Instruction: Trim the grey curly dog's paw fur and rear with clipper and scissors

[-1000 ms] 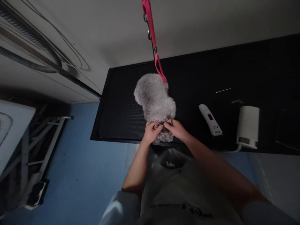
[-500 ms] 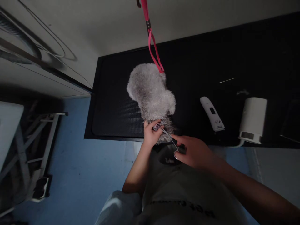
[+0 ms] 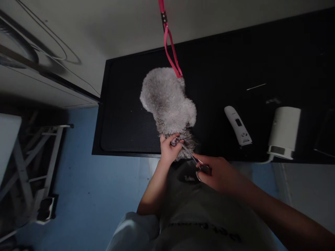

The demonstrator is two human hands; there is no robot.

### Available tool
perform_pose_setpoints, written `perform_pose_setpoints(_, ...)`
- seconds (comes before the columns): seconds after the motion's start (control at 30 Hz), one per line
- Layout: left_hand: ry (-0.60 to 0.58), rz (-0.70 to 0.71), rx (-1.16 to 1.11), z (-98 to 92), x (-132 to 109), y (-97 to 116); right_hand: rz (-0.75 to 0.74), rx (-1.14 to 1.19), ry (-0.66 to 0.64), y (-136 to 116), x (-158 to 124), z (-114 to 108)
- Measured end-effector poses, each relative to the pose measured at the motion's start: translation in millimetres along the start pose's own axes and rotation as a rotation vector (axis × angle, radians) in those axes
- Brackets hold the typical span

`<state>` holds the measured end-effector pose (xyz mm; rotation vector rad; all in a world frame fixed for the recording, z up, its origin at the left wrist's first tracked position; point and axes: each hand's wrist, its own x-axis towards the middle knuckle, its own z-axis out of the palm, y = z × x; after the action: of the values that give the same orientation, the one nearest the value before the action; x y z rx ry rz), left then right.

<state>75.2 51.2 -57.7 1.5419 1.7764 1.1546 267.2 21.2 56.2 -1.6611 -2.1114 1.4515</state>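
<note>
A curly grey dog [image 3: 167, 97] is on the black table [image 3: 120, 136], its body stretching away from me and its head end at the near edge. My left hand [image 3: 168, 150] is closed on the dog's ear [image 3: 175, 141], fingers and thumb holding it turned so the pinkish inside shows. My right hand [image 3: 220, 172] grips a slim silver hemostat [image 3: 190, 153] by its ring handles. The hemostat's tip reaches the ear beside my left thumb; whether the tip is inside cannot be made out. The dog's face is hidden.
A pink loop leash [image 3: 171, 52] hangs down to the dog's rear. To the right on the table lie a white hair clipper [image 3: 238, 125], a thin cotton swab [image 3: 255, 87] and a white cylindrical device [image 3: 284, 132]. A metal frame [image 3: 44, 167] stands at the left.
My right hand has shifted slightly right and turned, showing more of the hemostat's handles. My left hand keeps its hold on the ear. The view has moved slightly.
</note>
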Motion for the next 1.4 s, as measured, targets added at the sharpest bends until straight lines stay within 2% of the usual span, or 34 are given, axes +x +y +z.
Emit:
perform_pose_setpoints(0.13, -0.01, -0.01, 0.009, 0.2, -0.7, -0.5, 0.03, -0.106, 0.069, 3.2, 4.0, 5.9)
perform_pose_setpoints(0.4, -0.037, -0.012, -0.007, -2.3, 0.2, 0.4, -0.072, -0.05, 0.001, 7.1, 2.9, 4.9)
perform_pose_setpoints(0.6, -0.047, -0.023, 0.002, -2.5, 0.5, 0.9, -0.044, -0.093, 0.099, 12.6, 3.1, 7.9)
perform_pose_setpoints(0.8, -0.045, -0.002, -0.022, -2.0, 0.5, 0.0, -0.088, -0.1, 0.017, 14.6, 5.6, 8.4)
perform_pose_setpoints(1.2, -0.054, -0.02, -0.026, -3.7, -1.4, 1.9, -0.145, -0.013, -0.012, 13.2, -6.5, 5.5)
perform_pose_setpoints(1.4, -0.047, -0.037, -0.021, -3.3, -0.1, 2.0, -0.142, -0.164, 0.11, 15.3, -5.4, 5.1)
